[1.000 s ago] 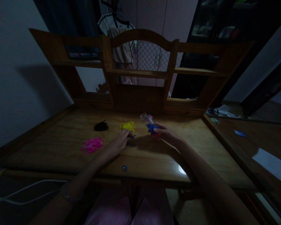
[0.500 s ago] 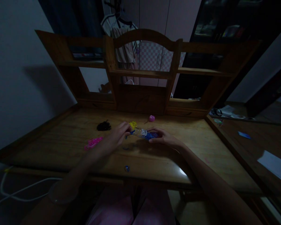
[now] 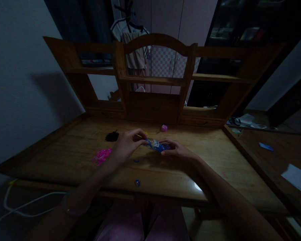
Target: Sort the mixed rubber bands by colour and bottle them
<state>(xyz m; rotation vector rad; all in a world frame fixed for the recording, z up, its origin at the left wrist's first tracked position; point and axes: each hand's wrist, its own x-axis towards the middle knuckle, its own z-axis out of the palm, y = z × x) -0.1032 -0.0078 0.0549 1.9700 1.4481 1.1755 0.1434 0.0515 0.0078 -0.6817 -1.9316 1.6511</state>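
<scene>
Low over the wooden desk, a small clear bottle (image 3: 155,143) with a white label lies nearly level, with blue strands that look like rubber bands inside. My right hand (image 3: 177,149) wraps round its right end, thumb below and fingers above. At the left end, the thumb and fingers of my left hand (image 3: 130,142) pinch blue bands (image 3: 147,142) by the bottle's mouth. A yellow heap (image 3: 142,135) is mostly hidden behind that hand. Beside my left wrist are a pink heap of bands (image 3: 101,156) and a black heap (image 3: 112,136).
A pink round object (image 3: 164,128) sits near the back of the desk (image 3: 210,154). Toward the front edge lie a small shiny blue item (image 3: 137,183) and a blue scrap (image 3: 136,161). A wooden shelf unit (image 3: 153,80) stands across the back. Paper (image 3: 297,179) rests on the right surface.
My left hand has moved right, closer over the bottle's mouth, covering more of the yellow heap. More blue now shows at the bottle's left part. The whole view has shifted slightly.
</scene>
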